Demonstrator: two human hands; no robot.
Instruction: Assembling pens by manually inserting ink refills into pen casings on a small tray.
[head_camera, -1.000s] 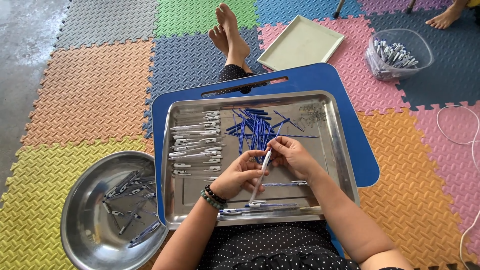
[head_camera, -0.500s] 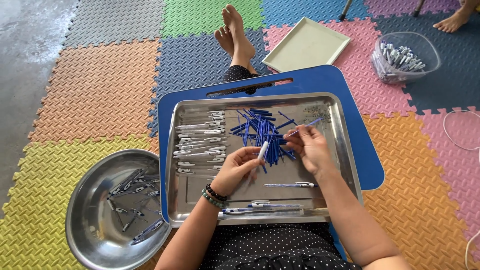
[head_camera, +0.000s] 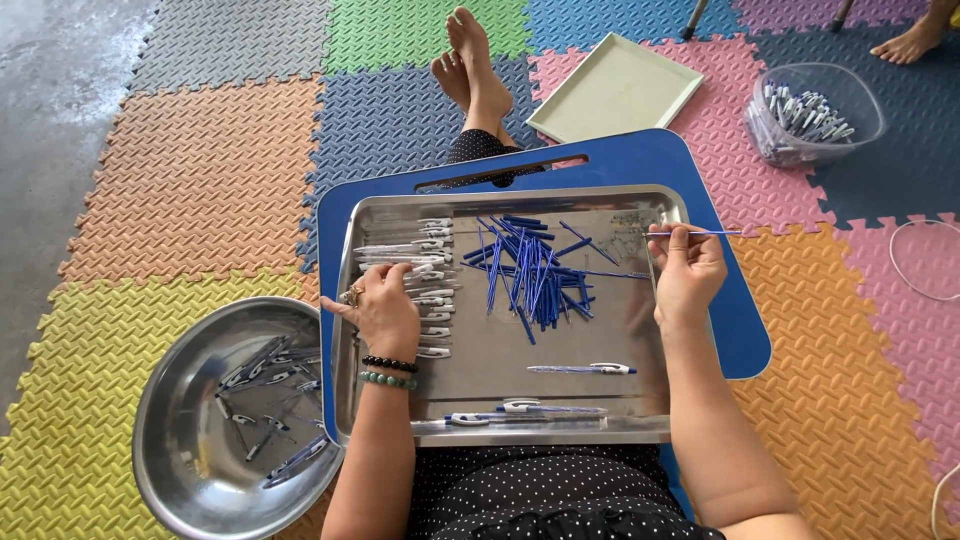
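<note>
Since 0.5 s ago both hands have parted from the tray centre. Right hand (head_camera: 688, 272) now sits at the steel tray's (head_camera: 500, 430) right rim, fingers pinched on a thin blue refill (head_camera: 700, 233). Left hand (head_camera: 385, 305) rests on the row of white pen barrels (head_camera: 425, 262), fingers curled down; grasp cannot be told. Blue refill pile (head_camera: 530, 275) lies between the hands. Three assembled pens (head_camera: 585, 369) lie nearer the body.

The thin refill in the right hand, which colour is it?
Blue; the refill shows best in the head view.

Glossy metal tray (head_camera: 500, 420), shiny metal bowl (head_camera: 175, 450), rough textured foam mats (head_camera: 200, 170)
</note>
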